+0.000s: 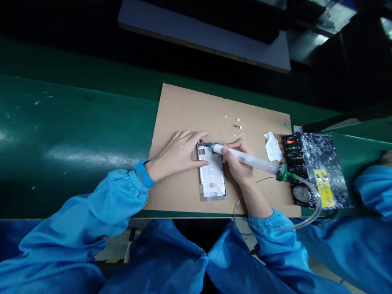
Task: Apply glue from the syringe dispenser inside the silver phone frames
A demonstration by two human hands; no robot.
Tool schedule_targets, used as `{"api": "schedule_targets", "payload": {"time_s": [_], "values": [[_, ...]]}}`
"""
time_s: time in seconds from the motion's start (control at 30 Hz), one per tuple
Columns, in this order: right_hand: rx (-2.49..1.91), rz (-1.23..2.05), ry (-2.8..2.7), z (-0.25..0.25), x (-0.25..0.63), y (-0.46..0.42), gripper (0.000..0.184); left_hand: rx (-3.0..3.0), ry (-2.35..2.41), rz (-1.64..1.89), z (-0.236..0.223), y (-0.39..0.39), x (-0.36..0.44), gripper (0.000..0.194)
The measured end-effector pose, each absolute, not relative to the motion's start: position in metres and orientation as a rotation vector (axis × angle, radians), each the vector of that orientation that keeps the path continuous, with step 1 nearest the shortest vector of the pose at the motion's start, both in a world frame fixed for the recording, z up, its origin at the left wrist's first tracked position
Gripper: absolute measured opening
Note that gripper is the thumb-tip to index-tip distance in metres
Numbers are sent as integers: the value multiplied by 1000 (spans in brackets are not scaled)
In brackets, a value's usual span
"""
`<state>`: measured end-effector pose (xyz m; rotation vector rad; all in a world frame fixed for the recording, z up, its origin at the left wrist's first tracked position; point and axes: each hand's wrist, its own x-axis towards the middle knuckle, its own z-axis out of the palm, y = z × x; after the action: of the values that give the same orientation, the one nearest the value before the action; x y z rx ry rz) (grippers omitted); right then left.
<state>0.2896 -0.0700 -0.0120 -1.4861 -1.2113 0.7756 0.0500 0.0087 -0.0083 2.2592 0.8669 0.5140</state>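
Observation:
A silvery-white phone frame (212, 170) lies flat on a cardboard sheet, its lower end blurred out. My left hand (181, 151) holds it from the left, thumb on its side and fingers at the upper left corner. Between the fingers of my right hand (239, 162) is a translucent glue syringe (259, 162), tilted with its tip over the frame's top edge. A green cap (283, 172) closes the syringe's back end, where a clear hose (316, 192) joins it. Whether the tip touches the frame, I cannot tell.
The cardboard sheet (180, 108) covers part of a green table (81, 141). To the right stands a stained black dispenser box (324, 156) with a gauge, beside a crumpled white tissue (273, 147). Small white bits (238, 120) lie behind the frame. Another person's sleeve (383, 187) is at far right.

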Motion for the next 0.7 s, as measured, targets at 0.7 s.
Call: {"api": "schedule_targets", "payload": {"time_s": [0.7], "values": [[-1472,806,-1156,-9,289,-69,50,2247,866,502,-3,8,51,76]]}}
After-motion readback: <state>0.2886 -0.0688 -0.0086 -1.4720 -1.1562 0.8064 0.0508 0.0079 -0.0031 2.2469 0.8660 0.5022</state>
